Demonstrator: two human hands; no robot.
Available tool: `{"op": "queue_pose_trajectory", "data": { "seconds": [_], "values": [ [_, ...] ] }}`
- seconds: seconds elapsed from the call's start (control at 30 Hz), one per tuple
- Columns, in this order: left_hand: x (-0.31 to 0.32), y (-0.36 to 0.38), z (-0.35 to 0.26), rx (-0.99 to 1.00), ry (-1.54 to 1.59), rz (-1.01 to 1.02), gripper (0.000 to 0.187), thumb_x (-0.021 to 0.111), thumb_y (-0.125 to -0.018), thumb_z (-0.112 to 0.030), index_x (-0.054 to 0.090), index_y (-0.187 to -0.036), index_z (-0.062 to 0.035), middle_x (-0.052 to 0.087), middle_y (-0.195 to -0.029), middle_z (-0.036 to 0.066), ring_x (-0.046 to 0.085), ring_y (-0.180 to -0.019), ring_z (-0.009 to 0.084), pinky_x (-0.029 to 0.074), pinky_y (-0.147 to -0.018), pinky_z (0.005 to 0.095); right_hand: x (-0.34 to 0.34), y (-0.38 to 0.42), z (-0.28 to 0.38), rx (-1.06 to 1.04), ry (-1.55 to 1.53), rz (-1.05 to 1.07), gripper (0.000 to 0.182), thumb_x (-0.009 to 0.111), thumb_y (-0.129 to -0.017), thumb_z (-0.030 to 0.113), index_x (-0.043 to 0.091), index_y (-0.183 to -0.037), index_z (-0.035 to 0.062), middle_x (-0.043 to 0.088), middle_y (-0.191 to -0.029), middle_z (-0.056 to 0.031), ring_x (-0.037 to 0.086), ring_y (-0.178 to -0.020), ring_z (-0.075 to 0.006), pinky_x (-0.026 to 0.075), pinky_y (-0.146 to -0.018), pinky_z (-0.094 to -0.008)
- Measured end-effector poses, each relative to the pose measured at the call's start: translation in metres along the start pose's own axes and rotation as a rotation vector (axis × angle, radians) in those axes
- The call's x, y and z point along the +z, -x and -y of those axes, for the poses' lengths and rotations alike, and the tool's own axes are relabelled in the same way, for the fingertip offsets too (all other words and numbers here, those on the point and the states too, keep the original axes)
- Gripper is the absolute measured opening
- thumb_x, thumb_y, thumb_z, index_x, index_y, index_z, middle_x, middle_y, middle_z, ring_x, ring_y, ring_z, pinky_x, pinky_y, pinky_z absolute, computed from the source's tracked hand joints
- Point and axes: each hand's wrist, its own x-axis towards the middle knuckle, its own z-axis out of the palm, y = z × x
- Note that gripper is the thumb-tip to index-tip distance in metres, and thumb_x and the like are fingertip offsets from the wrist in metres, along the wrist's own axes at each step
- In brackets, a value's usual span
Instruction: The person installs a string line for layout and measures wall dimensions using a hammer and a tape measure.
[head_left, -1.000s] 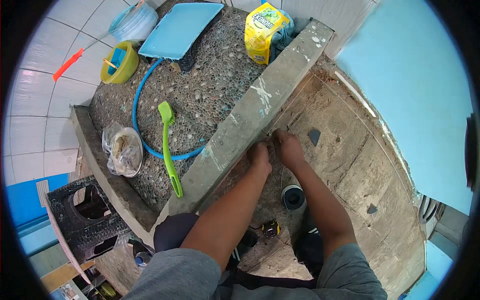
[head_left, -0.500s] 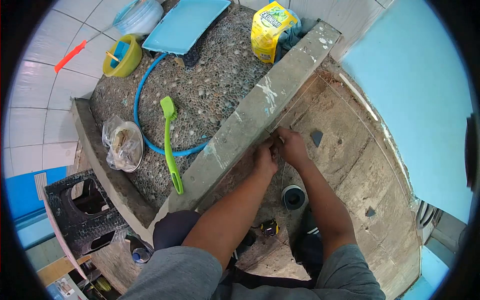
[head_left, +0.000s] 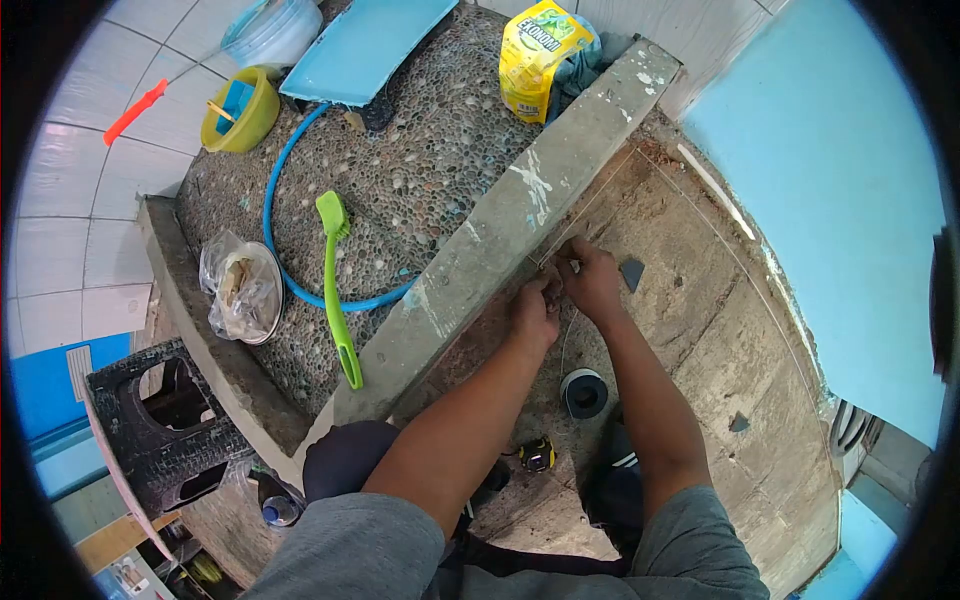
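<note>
My left hand (head_left: 536,308) and my right hand (head_left: 592,282) are close together beside the inner side of the concrete ledge (head_left: 455,265). The fingers of each are pinched round a thin white string (head_left: 566,342); the exact spot of the grip is partly hidden by the fingers. From my hands the string runs down toward a dark-and-white spool (head_left: 584,393) standing on the floor. Another stretch goes up along the ledge to the far corner. A yellow-and-black tape measure (head_left: 537,455) lies near my feet.
Left of the ledge, the pebbled surface holds a green long-handled brush (head_left: 338,290), a blue hose (head_left: 272,215), a plate with a plastic bag (head_left: 243,285), a yellow bowl (head_left: 255,125) and a yellow pouch (head_left: 540,60). Dark shards (head_left: 632,273) lie on the rough floor.
My right hand has shifted slightly up, and its fingers have changed position around the string. My left hand stays nearly where it was. The view has moved a little.
</note>
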Motion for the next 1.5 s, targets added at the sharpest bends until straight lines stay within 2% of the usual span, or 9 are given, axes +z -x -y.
{"op": "queue_pose_trajectory", "data": {
  "seconds": [0.2, 0.4, 0.6, 0.97, 1.07, 1.17, 1.27, 1.37, 1.5],
  "values": [
    [-0.005, -0.009, -0.002, -0.018, -0.039, -0.019, 0.007, 0.058, -0.097, -0.011, 0.064, -0.096, -0.0087, 0.064, -0.082, 0.003, 0.052, -0.061, 0.0111, 0.035, -0.053, 0.0246, 0.010, -0.009, -0.014, 0.037, -0.044, -0.088, 0.012, 0.067, -0.082, 0.008, 0.072, -0.093, 0.0027, 0.070, -0.088, -0.0198, 0.069, -0.084, -0.0395, 0.054, -0.074, -0.0446],
    [-0.006, -0.005, -0.005, 0.011, -0.110, -0.014, 0.009, 0.060, -0.095, -0.009, 0.067, -0.101, -0.0078, 0.065, -0.086, 0.002, 0.056, -0.067, 0.0114, 0.036, -0.056, 0.0249, 0.016, -0.015, -0.029, -0.010, 0.125, -0.033, 0.019, 0.067, -0.083, 0.018, 0.076, -0.091, 0.0038, 0.071, -0.090, -0.0219, 0.068, -0.082, -0.0412, 0.055, -0.076, -0.0470],
    [-0.004, -0.002, -0.010, 0.029, -0.099, -0.026, 0.007, 0.064, -0.093, -0.009, 0.067, -0.099, -0.0074, 0.065, -0.085, 0.001, 0.058, -0.073, 0.0109, 0.037, -0.061, 0.0254, 0.008, -0.031, -0.051, 0.273, 0.226, -0.181, 0.024, 0.068, -0.081, 0.026, 0.076, -0.091, 0.0051, 0.071, -0.088, -0.0225, 0.069, -0.084, -0.0405, 0.055, -0.077, -0.0482],
    [-0.003, 0.001, -0.013, 0.023, -0.224, -0.054, 0.010, 0.061, -0.092, -0.010, 0.066, -0.100, -0.0082, 0.066, -0.085, 0.002, 0.057, -0.072, 0.0113, 0.037, -0.058, 0.0245, 0.001, -0.030, -0.054, 0.328, 0.258, -0.125, 0.023, 0.065, -0.078, 0.024, 0.078, -0.089, 0.0078, 0.072, -0.088, -0.0214, 0.070, -0.082, -0.0397, 0.056, -0.079, -0.0467],
    [-0.004, -0.003, -0.008, 0.206, -0.410, -0.003, 0.013, 0.059, -0.095, -0.009, 0.065, -0.106, -0.0105, 0.066, -0.089, 0.002, 0.057, -0.072, 0.0104, 0.036, -0.056, 0.0233, 0.000, -0.020, -0.058, 0.309, 0.277, -0.141, 0.023, 0.065, -0.078, 0.023, 0.078, -0.089, 0.0078, 0.072, -0.086, -0.0213, 0.070, -0.081, -0.0393, 0.057, -0.078, -0.0466],
    [-0.002, 0.001, -0.011, 0.144, -0.372, 0.048, 0.024, 0.061, -0.098, -0.015, 0.065, -0.121, -0.0082, 0.066, -0.108, -0.001, 0.061, -0.082, 0.0106, 0.040, -0.061, 0.0227, -0.012, -0.004, -0.065, 0.304, 0.301, -0.143, 0.022, 0.067, -0.077, 0.023, 0.079, -0.089, 0.0082, 0.072, -0.084, -0.0209, 0.070, -0.080, -0.0389, 0.056, -0.077, -0.0465],
    [-0.005, -0.002, -0.010, 0.013, -0.282, 0.089, 0.026, 0.061, -0.099, -0.018, 0.064, -0.124, -0.0105, 0.066, -0.109, -0.002, 0.060, -0.085, 0.0095, 0.039, -0.058, 0.0227, -0.022, 0.014, -0.053, 0.344, 0.292, -0.098, 0.021, 0.068, -0.077, 0.023, 0.079, -0.088, 0.0085, 0.072, -0.083, -0.0209, 0.070, -0.078, -0.0388, 0.056, -0.076, -0.0465],
    [-0.002, -0.009, -0.004, -0.017, -0.231, 0.077, 0.027, 0.060, -0.101, -0.020, 0.058, -0.127, -0.0148, 0.065, -0.119, -0.004, 0.058, -0.078, 0.0102, 0.036, -0.054, 0.0225, -0.018, 0.018, -0.053, 0.365, 0.287, -0.054, 0.020, 0.071, -0.076, 0.024, 0.078, -0.085, 0.0074, 0.071, -0.081, -0.0213, 0.070, -0.074, -0.0389, 0.056, -0.073, -0.0463],
    [-0.005, -0.017, 0.001, 0.010, -0.181, 0.122, 0.020, 0.059, -0.102, -0.024, 0.061, -0.120, -0.0142, 0.064, -0.099, -0.001, 0.057, -0.072, 0.0108, 0.036, -0.053, 0.0226, -0.020, 0.010, -0.059, 0.245, 0.379, 0.041, 0.025, 0.073, -0.079, 0.028, 0.078, -0.093, 0.0085, 0.073, -0.091, -0.0194, 0.070, -0.086, -0.0357, 0.054, -0.081, -0.0458]
  ]
}}
